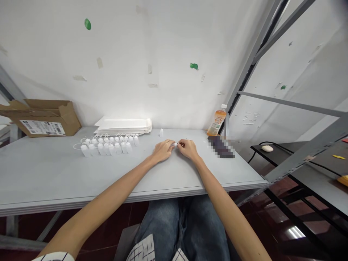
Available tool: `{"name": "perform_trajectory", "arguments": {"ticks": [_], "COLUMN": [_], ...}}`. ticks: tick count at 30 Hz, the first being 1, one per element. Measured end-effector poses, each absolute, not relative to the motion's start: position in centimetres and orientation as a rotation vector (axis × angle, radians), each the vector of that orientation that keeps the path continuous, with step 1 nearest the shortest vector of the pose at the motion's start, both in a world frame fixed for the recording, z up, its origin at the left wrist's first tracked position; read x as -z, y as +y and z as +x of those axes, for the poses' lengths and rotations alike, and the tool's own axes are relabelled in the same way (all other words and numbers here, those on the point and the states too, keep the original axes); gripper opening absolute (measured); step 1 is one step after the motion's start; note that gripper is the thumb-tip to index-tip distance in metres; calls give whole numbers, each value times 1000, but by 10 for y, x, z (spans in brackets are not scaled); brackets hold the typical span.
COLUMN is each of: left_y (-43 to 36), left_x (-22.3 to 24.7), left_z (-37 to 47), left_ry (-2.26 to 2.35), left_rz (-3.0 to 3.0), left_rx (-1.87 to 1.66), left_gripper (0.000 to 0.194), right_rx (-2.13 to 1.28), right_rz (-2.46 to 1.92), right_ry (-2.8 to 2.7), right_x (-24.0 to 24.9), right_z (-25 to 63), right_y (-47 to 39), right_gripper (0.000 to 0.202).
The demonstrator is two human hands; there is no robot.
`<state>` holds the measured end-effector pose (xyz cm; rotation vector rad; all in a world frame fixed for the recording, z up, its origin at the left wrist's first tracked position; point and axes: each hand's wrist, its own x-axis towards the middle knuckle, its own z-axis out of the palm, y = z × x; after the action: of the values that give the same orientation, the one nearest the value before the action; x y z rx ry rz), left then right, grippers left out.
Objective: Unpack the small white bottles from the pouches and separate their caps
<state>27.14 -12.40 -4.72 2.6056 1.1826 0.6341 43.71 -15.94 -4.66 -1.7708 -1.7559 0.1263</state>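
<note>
"Where is the small white piece held?"
"Between both hands, just above the counter: it is clasped by the left hand and pinched by the right hand."
"And its long axis?"
"Apparently run sideways, hand to hand, though mostly covered; neither hand can be called nearer. Beyond, a lone white container is stood upright."

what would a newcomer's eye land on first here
Probably the rows of small white bottles on the left of the grey table. Next, the left hand and right hand, close together mid-table with a small white item between them. The orange drink bottle stands out at right.
</note>
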Motion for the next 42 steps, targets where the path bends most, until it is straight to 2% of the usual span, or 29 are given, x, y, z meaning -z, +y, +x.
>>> {"name": "perform_trajectory", "arguments": {"ticks": [14, 42], "left_y": [-125, -122], "left_x": [46, 50], "left_z": [275, 279], "left_ry": [1213, 1258], "left_rz": [2646, 2590], "left_rx": [-586, -705], "left_gripper": [34, 34], "right_rx": [118, 175], "right_rz": [-1908, -1871], "right_ry": [-1854, -1633], "right_x": [48, 51], "right_z": [431, 436], "right_y": [-159, -156], "right_gripper": [21, 18]}}
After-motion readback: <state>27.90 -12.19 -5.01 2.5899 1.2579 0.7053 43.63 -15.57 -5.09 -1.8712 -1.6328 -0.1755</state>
